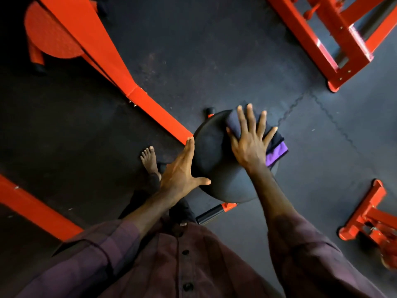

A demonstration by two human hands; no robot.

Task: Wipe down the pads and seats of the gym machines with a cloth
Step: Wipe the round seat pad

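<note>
Shirt (182, 265), maroon, buttoned, fills the bottom edge, both sleeves pushed up the forearms. Far left: orange frame beam (36, 207) crossing the lower corner, another orange beam (120, 67) running diagonally down from a round orange plate (51, 37) toward the seat. Bare foot (150, 160) on the black rubber floor (214, 50), just left of the seat. Left hand (182, 171) braces the near-left rim of the round black seat (212, 151); grip wide open, fingers straight along the edge, thumb spread onto the top, nothing grasped. Right hand (251, 143) lies flat on a folded cloth (277, 149), dark with a purple layer showing at its right side; grip open, fingers splayed, pressing the cloth down rather than pinching it. Cloth sits on the far-right part of the seat top, overhanging the edge slightly. Orange machine bases at upper right (343, 44) and lower right (369, 220), well apart from the seat.
</note>
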